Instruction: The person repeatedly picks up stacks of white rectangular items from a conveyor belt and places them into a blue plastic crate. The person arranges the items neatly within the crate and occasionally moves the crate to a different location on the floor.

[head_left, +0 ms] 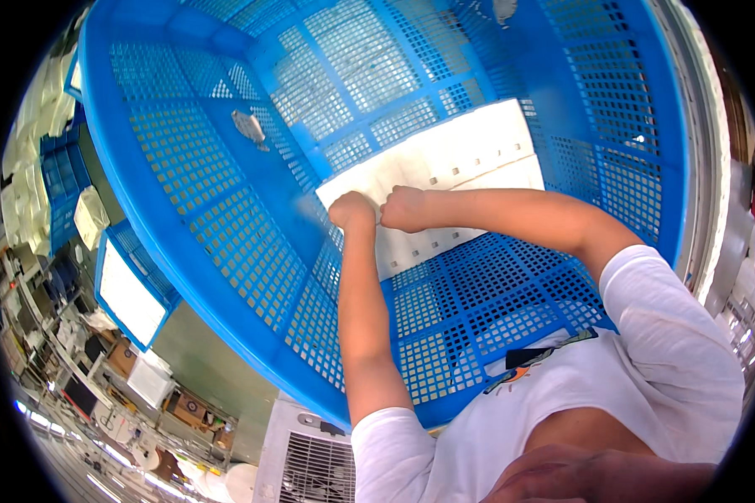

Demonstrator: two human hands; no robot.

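A large blue plastic basket (226, 214) with grid-like perforated walls surrounds both my arms. Inside it lies a flat white sheet (478, 151), a fold or seam running along it and small square marks or holes in rows. My left hand (352, 210) is closed at the sheet's left end, fingers curled in. Close beside it, a narrow gap apart, my right hand (403, 210) is also closed against the sheet. Both seem to grip the white material, though my fingertips are hidden beneath my knuckles.
Torn pale scraps (250, 127) stick to the basket's left wall. Outside, to the left, are smaller blue crates (132, 285), boxes and cluttered shelving over a green floor (218, 360). A grey-white unit with a grille (317, 469) stands by the basket's near edge.
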